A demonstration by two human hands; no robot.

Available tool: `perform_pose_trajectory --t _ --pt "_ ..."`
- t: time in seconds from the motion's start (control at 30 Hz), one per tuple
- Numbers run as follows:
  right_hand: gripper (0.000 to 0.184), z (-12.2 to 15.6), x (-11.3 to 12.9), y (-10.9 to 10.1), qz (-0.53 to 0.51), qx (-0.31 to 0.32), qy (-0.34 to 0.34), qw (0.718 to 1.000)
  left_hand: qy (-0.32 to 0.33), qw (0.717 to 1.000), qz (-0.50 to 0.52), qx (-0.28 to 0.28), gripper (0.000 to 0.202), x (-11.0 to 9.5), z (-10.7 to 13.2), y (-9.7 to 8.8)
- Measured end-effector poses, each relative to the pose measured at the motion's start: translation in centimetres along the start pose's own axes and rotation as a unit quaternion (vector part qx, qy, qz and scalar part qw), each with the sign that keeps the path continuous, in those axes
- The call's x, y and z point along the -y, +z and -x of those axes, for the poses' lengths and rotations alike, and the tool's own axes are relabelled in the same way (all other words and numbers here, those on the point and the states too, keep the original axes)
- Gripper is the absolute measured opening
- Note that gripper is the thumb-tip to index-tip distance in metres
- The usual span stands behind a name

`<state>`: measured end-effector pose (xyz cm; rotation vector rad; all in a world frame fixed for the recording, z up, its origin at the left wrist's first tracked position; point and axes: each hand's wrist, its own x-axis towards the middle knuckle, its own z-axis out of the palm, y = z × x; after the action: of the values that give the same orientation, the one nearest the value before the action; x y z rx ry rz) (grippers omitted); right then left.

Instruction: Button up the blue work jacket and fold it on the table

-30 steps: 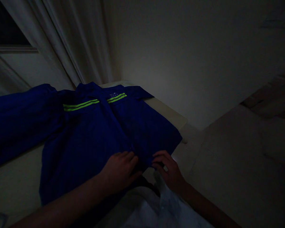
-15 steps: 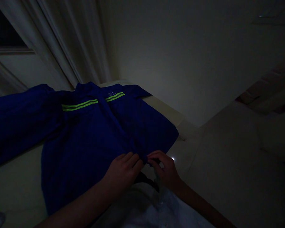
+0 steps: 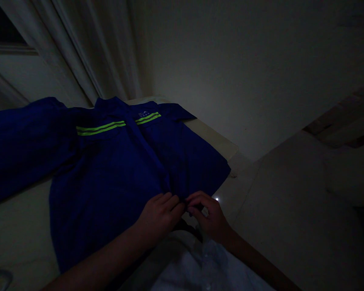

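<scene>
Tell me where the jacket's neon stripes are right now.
Head view, left of centre: neon stripes cross the blue jacket on the table, below the curtain.

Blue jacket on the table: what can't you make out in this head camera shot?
Head view, dim light throughout.
Hem of the blue jacket: the fingers of the left hand and right hand, gripping it, hide any fastener.
The logo above the green stripe: too small to read.
The sleeve: cut off by the left edge.

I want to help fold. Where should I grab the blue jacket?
Probably its bottom hem, from the near side. The jacket lies flat on the table, collar far away, so the hem is the nearest edge; left hand and right hand pinch there.
</scene>
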<state>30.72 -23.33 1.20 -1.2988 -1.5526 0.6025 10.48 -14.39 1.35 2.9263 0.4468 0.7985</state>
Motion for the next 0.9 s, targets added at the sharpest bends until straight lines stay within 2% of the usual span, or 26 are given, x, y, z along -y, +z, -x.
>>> perform_pose_trajectory --t 0.2,0.4,0.57,0.9 --pt "0.018 0.1 0.9 -1.2 0.006 0.010 0.010 1.000 0.052 0.998 -0.038 -0.010 0.013 0.3 -0.4 -1.4" --pt "0.013 0.6 0.8 -1.3 0.004 -0.028 0.031 0.999 0.002 1.000 -0.002 -0.019 0.012 0.6 -0.2 -1.1" --pt "0.007 0.2 0.6 -0.7 -0.009 -0.045 0.023 0.999 -0.019 0.997 0.050 -0.053 0.008 0.2 0.0 -0.6" --pt "0.008 -0.6 1.8 -0.3 0.034 -0.043 -0.008 0.998 -0.003 0.996 0.071 -0.057 0.006 0.1 0.2 -0.9"
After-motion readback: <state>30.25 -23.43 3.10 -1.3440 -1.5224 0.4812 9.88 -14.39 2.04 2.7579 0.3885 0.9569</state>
